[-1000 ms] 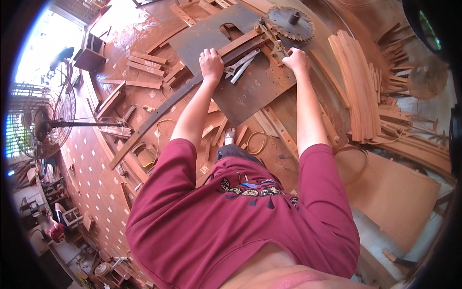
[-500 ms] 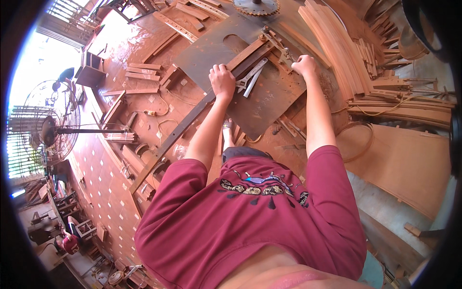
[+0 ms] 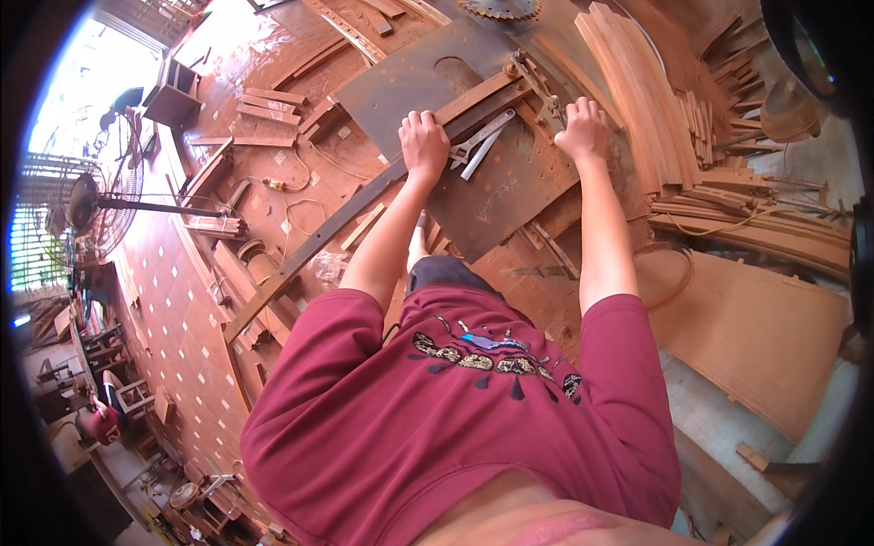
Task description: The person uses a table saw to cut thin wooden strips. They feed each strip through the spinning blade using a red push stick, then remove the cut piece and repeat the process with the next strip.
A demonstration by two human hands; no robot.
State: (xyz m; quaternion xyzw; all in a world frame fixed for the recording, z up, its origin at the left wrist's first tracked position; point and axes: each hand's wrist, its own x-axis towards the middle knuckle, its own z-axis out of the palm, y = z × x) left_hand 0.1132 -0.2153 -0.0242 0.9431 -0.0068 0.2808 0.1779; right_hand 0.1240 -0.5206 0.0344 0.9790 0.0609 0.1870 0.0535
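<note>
Hands, two, bare, both laid on a dark rusty metal saw-table plate [image 3: 510, 182]. Left hand [image 3: 424, 144]: fingers curled down over a long narrow wooden strip [image 3: 473, 96] where it lies against a long dark metal rail [image 3: 346, 218]; clasping the strip from above. Right hand [image 3: 583, 130]: fingers bent, pressed onto the plate's far right edge beside a small metal clamp fitting [image 3: 537, 86]; whether it grips anything cannot be told.

Between the hands: two flat silver metal bars [image 3: 481, 146], crossed, lying on the plate just beside the left hand.

Beyond the plate: toothed circular saw blade [image 3: 499, 9], at the upper rim, partly cut off.

Right of the right hand: stack of curved reddish wooden slats [image 3: 637, 91], near the plate's edge. Lower right: large flat plywood sheet [image 3: 756, 337], well apart from both hands.

Left: scattered short wooden offcuts [image 3: 264, 100] on the red dusty floor [image 3: 164, 300]; a standing electric fan [image 3: 86, 205] near the left rim.

Foreground: wearer's maroon printed T-shirt [image 3: 455, 428].
</note>
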